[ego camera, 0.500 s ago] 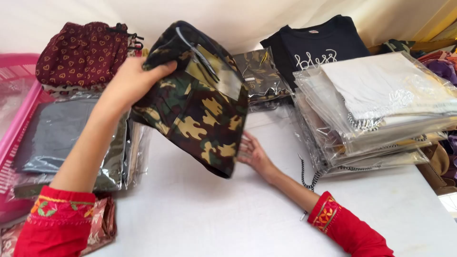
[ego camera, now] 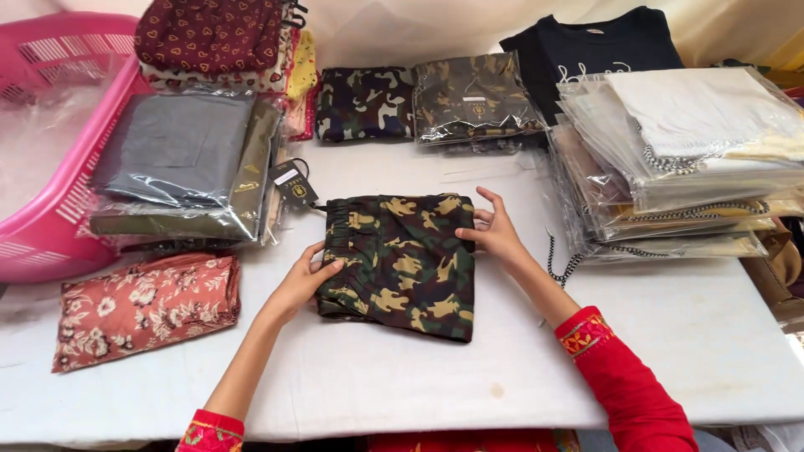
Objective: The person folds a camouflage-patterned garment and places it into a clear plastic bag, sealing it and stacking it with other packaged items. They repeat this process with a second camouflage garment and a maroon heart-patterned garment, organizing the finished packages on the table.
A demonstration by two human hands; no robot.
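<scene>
Starting at the far left of the frame, a pink plastic basket [ego camera: 50,201] sits on the white table [ego camera: 670,351], with a floral folded cloth [ego camera: 146,305] below it and a stack of bagged grey and olive garments [ego camera: 188,167] just beside it. Your left hand [ego camera: 303,280] comes up from the lower middle, forearm angled to the upper right, fingers loosely spread and the thumb laid on the left edge of the folded camouflage shorts [ego camera: 400,261]. Those shorts lie flat at the centre of the table, a black hang tag [ego camera: 295,186] near their upper left corner. Your right hand [ego camera: 496,230] reaches in from the lower right, red sleeve [ego camera: 624,385] at the wrist, fingers open and pressing the shorts' right edge. Bagged pale garments [ego camera: 678,159] pile at the right.
</scene>
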